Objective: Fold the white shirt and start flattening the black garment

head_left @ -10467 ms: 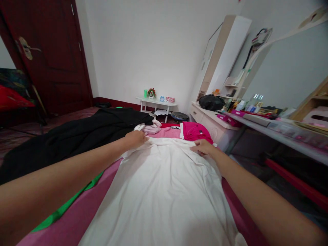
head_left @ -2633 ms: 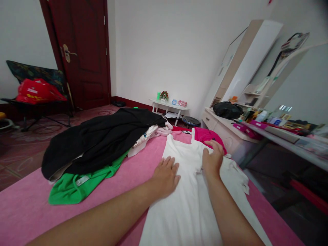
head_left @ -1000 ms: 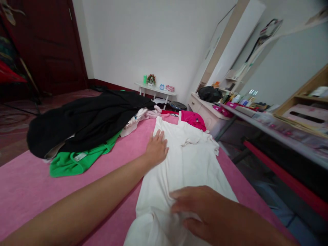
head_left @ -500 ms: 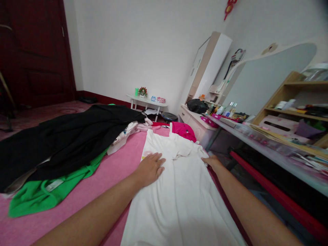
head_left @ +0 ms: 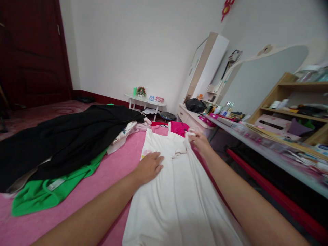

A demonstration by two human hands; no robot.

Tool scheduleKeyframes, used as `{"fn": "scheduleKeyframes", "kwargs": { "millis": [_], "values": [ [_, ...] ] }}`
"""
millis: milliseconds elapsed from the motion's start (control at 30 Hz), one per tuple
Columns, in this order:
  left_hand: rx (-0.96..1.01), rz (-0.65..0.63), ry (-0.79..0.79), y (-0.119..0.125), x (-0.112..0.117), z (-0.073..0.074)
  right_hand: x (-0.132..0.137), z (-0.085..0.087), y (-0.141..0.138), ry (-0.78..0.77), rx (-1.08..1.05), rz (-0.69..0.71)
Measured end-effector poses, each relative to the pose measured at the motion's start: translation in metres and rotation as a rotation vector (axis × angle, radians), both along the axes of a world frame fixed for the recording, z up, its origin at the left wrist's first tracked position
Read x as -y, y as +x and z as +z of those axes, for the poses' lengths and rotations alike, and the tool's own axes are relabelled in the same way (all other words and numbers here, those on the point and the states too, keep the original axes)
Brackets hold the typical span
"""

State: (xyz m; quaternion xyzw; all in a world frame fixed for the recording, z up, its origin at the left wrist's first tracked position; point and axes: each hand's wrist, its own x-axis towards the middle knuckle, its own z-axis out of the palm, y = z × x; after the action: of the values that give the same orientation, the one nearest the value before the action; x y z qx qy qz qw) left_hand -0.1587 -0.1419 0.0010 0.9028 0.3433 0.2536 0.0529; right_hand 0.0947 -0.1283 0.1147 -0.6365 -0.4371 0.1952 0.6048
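Note:
A white garment (head_left: pixel 164 191), which looks like a dress or long shirt, lies lengthwise over the pink bedcover (head_left: pixel 99 186). On its left side my left hand (head_left: pixel 150 167) rests flat, fingers loosely spread on the cloth. My right hand (head_left: pixel 201 142) pinches the garment's upper right edge and holds it raised, folded inward a little. A short sleeve lies across the garment's middle near the top. Just beyond it sits a bright pink piece of clothing (head_left: pixel 178 127).
Black clothing (head_left: pixel 77 136) and a green garment (head_left: pixel 41 198) are heaped at the left. Along the right runs a cluttered dressing table (head_left: pixel 256 136) with a mirror (head_left: pixel 266 78) and wooden shelf (head_left: pixel 282 85). A small white table (head_left: pixel 146 99) and round stool (head_left: pixel 167 116) stand beyond the bed.
My right hand has moved up and inward, lifting the garment's right edge toward the middle. My left hand stays flat in nearly the same place. The view has shifted slightly.

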Motion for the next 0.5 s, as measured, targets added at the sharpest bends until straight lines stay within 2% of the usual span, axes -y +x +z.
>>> {"fn": "scheduleKeyframes", "kwargs": {
  "millis": [33,67,133,167,233,333,400,500],
  "values": [
    [0.016,-0.004,-0.016,-0.001,0.000,0.001,0.011,0.011,-0.016,-0.008,0.121,0.227],
    [0.036,-0.007,-0.034,-0.002,0.001,0.003,0.026,0.020,-0.029,0.003,0.255,0.376],
    [0.080,-0.014,-0.073,-0.004,0.002,0.006,0.065,0.030,-0.043,-0.039,0.557,0.569],
    [0.099,-0.016,-0.091,-0.004,0.003,0.007,0.086,0.030,-0.043,-0.092,0.679,0.596],
    [0.129,-0.007,-0.118,-0.003,0.003,0.009,0.127,0.019,-0.030,-0.266,0.823,0.550],
    [0.162,0.091,-0.137,-0.001,0.001,0.008,0.176,-0.012,0.009,-0.524,0.888,0.402],
    [0.164,0.189,-0.132,0.002,-0.003,0.008,0.200,-0.032,0.035,-0.662,0.881,0.316],
    [0.111,0.273,-0.098,0.007,-0.013,0.012,0.229,-0.052,0.057,-0.792,0.869,0.277]
  ]
}}
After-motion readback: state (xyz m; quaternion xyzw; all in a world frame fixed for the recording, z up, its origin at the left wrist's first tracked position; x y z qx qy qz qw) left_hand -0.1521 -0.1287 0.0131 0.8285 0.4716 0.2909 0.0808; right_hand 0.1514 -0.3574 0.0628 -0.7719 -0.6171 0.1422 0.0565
